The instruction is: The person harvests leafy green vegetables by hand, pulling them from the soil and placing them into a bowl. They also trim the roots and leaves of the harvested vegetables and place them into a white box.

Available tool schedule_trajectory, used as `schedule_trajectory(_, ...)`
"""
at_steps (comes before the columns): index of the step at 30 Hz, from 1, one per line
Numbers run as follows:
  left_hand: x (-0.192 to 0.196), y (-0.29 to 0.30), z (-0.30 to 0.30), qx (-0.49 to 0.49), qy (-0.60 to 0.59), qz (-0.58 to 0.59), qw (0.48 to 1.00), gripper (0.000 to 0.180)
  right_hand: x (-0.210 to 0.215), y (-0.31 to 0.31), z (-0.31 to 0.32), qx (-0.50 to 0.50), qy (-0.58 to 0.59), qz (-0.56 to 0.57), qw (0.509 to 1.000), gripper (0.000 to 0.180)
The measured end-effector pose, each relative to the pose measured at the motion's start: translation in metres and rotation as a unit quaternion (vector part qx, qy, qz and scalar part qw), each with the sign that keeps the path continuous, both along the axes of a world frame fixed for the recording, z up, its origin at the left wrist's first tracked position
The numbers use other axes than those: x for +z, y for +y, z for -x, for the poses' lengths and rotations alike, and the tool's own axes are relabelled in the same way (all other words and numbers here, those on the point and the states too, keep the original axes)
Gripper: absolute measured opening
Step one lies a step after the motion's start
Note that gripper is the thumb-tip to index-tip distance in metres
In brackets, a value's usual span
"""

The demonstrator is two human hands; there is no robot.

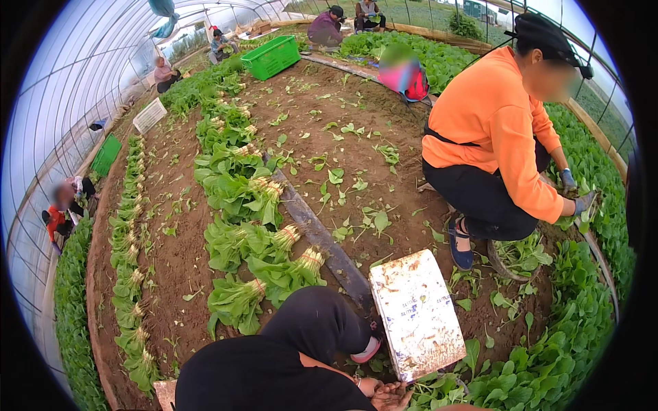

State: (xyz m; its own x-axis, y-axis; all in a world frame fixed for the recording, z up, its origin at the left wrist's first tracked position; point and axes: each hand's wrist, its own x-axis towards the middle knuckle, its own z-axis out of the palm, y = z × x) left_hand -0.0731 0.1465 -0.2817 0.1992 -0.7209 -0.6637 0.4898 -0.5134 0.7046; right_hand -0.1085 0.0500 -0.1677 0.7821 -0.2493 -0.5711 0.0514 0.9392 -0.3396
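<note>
At the lower edge, my left hand (pixel 369 386) and my soil-stained right hand (pixel 393 396) are close together, just below the near corner of a mud-stained white box (pixel 419 318). Both have their fingers curled; what they hold, if anything, is hidden. Loose leafy greens (pixel 439 390) lie right beside my right hand. To the left of my bent knee, tied bunches of leafy greens (pixel 284 274) lie in a row, their pale root ends facing right.
A co-worker in an orange top (pixel 497 130) squats at right, gloved hands among growing greens (pixel 576 329), beside a round basket (pixel 504 264). A dark plank (pixel 322 240) crosses the soil. Green crates (pixel 272 58), a white crate (pixel 149 116) and several other people are farther off.
</note>
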Motion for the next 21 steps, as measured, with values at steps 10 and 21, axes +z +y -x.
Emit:
schedule_trajectory(10, 0.007, 0.0, -0.003, 0.1, 0.075, 0.046, 0.991, 0.059, -0.001, -0.005, -0.008, -0.027, 0.014, 0.02, 0.999, 0.036)
schedule_trajectory(21, -0.016, -0.001, 0.005, 0.091, 0.064, 0.071, 0.991, 0.055, -0.004, -0.004, -0.002, -0.057, 0.009, 0.035, 0.998, 0.036)
